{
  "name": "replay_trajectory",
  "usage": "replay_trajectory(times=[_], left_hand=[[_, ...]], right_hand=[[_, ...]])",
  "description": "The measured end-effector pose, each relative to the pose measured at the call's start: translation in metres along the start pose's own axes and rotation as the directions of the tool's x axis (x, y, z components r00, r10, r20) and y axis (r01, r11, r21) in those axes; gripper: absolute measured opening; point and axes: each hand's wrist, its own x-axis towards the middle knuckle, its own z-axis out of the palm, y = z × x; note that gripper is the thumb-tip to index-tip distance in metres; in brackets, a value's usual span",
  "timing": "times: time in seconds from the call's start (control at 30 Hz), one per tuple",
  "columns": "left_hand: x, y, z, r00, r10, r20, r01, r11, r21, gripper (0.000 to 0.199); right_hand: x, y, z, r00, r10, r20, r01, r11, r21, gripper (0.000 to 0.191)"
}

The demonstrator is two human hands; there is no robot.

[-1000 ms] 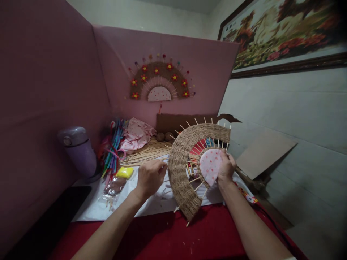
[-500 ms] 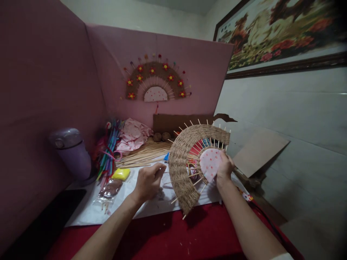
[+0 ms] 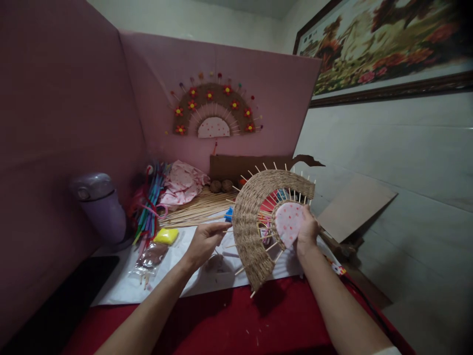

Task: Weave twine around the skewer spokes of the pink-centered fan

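Taking the woven fan (image 3: 251, 217) as the clock's centre, the purple bottle (image 3: 105, 212), yellow packet (image 3: 167, 236) and brown packet (image 3: 153, 255) sit towards 9 o'clock. Towards 10 lie the pink cloth (image 3: 185, 182) and thin sticks (image 3: 195, 207); the flowered fan (image 3: 232, 103) is up at 11 on the pink board (image 3: 273, 98). The brown strip (image 3: 251, 167) stands behind at 12, and a flat sheet (image 3: 358, 207) leans at 3.

The woven fan is tilted above the bench (image 3: 207, 330), a brown arc with pale stick ends jutting from its rim and a dotted pink centre. The right hand's (image 3: 308, 231) grip is closed on that centre from 3 o'clock. The left hand (image 3: 207, 241) is at the 9 o'clock rim; I cannot tell whether its grip holds a stick.

Red cloth shows between the forearms at 6 o'clock, just below the fan's lower tip
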Motion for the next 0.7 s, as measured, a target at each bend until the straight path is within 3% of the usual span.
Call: replay_trajectory(times=[0.47,0.7], left_hand=[[-0.006,0.004,0.006,0.982,-0.182,0.039,0.185,0.980,-0.072,0.035],[-0.003,-0.001,0.006,0.998,-0.012,-0.068,0.021,0.993,0.120,0.025]], right_hand=[[-0.008,-0.012,0.004,0.993,-0.065,-0.100,0.065,0.998,-0.002,0.032],[-0.005,-0.010,0.004,0.987,-0.073,-0.142,0.072,0.997,-0.013,0.032]])
